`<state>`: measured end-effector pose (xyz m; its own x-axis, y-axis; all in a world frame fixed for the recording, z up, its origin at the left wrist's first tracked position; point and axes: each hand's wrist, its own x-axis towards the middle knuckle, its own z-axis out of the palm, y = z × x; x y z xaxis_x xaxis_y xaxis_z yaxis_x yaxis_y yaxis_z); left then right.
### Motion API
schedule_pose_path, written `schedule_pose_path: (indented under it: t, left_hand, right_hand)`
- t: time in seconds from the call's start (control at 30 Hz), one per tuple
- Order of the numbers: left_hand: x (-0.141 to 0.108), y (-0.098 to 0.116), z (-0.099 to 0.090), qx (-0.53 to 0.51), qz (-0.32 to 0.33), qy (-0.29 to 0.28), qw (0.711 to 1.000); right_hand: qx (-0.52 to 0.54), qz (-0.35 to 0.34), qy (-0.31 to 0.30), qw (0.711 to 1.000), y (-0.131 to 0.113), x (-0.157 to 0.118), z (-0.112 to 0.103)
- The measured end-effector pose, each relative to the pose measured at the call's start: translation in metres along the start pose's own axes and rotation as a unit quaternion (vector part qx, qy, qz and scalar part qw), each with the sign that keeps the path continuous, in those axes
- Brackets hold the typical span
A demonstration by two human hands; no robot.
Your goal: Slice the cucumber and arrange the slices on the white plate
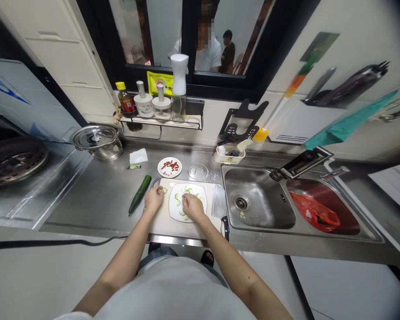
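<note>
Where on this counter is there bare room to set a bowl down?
Bare steel lies left of the cucumber, in front of the pot. The left sink basin is nearly bare. It is crowded around the cutting board: both hands, white plate, knife, chilli dish.

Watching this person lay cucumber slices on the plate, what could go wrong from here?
The cleaver lies right beside the right hand, its handle over the counter edge, so it could be bumped or knocked off. The whole cucumber lies loose on the steel counter and might roll. Slices near the left hand could slip off the plate.
</note>
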<state>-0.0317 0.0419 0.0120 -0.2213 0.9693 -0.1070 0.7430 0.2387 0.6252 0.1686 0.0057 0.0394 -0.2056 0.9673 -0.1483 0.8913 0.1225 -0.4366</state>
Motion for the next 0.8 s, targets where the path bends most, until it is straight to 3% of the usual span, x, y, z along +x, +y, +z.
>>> schedule_pose_path:
  t: [0.2, 0.47, 0.67, 0.8]
  left_hand:
    - [0.002, -0.002, -0.004, 0.065, -0.020, -0.010, 0.998]
    - [0.007, 0.000, 0.010, 0.135, -0.040, -0.015, 0.990]
    - [0.009, -0.002, 0.012, 0.112, -0.028, 0.005, 0.993]
    - [0.010, -0.002, 0.014, 0.033, -0.037, 0.013, 0.999]
  right_hand:
    - [0.024, -0.006, 0.030, 0.999, 0.002, -0.005, 0.001]
    - [0.035, -0.005, 0.041, 0.999, 0.003, -0.007, 0.003]
    - [0.044, -0.004, 0.042, 0.998, 0.003, -0.010, 0.000]
    - [0.053, -0.003, 0.041, 0.998, 0.001, -0.011, -0.003]
